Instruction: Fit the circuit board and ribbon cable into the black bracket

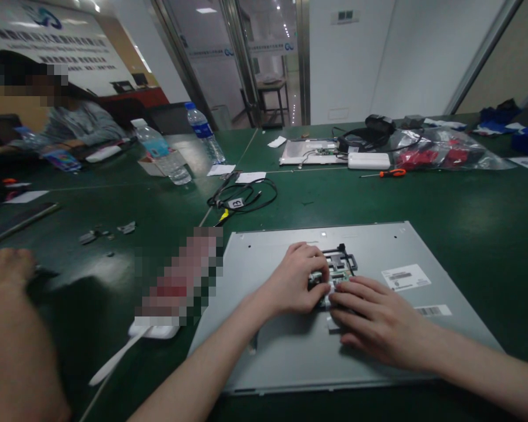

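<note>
A flat grey metal panel (pixel 361 351), like the back of a display, lies on the green table in front of me. At its middle a small circuit board (pixel 339 274) sits in a black frame (pixel 351 258), with a black cable at its upper edge. My left hand (pixel 301 281) is curled at the board's left side, thumb and fingers closed around its edge. Stretched fingers of my right hand (pixel 374 316) rest over the board's lower right, their tips close to my left thumb. The fingers cover much of the board.
A white cable runs to a blurred-out device (pixel 154 331) left of the panel. Beyond lie a coiled black cable (pixel 264 196), an orange screwdriver (pixel 391 173), a white box (pixel 368 160) and water bottles (pixel 205 132). Another person's arm (pixel 17 340) reaches in at left; a person sits farther back.
</note>
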`<state>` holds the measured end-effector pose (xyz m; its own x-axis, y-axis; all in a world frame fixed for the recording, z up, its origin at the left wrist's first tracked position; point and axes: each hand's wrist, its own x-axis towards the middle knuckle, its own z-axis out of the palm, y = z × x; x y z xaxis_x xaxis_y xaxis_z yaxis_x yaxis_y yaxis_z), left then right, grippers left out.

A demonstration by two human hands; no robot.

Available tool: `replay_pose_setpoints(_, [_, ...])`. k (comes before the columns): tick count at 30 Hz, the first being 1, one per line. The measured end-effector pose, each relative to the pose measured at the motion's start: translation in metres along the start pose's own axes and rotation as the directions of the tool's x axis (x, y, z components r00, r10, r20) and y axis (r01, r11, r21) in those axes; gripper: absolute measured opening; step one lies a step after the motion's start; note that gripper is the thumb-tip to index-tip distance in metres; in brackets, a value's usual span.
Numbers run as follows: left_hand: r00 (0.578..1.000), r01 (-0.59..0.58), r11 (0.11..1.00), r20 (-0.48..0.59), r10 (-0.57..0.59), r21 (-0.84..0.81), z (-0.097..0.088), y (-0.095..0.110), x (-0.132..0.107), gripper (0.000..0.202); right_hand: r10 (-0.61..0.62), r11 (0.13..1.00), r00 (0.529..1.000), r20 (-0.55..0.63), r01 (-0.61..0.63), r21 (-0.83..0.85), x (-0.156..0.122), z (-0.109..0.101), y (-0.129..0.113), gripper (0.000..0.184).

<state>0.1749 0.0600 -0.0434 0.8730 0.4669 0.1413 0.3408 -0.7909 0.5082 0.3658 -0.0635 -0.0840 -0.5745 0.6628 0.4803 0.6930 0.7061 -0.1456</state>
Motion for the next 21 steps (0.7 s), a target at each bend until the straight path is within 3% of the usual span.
replay_pose_setpoints(8, [1.0, -0.008, 1.0, -0.028, 0.008, 0.0, -0.004, -0.002, -0.001, 0.005, -0.021, 1.0, 1.0, -0.014, 0.021, -0.005, 0.004, -0.006, -0.003, 0.024])
replay_pose_setpoints(12, [0.999, -0.011, 1.0, -0.032, 0.011, 0.005, -0.005, -0.002, -0.001, 0.007, -0.008, 1.0, 0.996, -0.085, 0.007, -0.012, 0.005, -0.013, -0.003, 0.02])
replay_pose_setpoints(18, [0.999, -0.014, 1.0, -0.035, 0.013, -0.021, -0.006, 0.0, 0.0, 0.009, 0.12, 0.993, 0.979, -0.163, -0.121, 0.002, 0.003, -0.03, 0.02, 0.014])
replay_pose_setpoints(21, [0.999, -0.018, 0.999, -0.031, 0.017, -0.037, -0.008, 0.002, 0.0, 0.01, 0.239, 0.971, 0.963, -0.127, -0.234, 0.052, -0.001, -0.037, 0.041, 0.013])
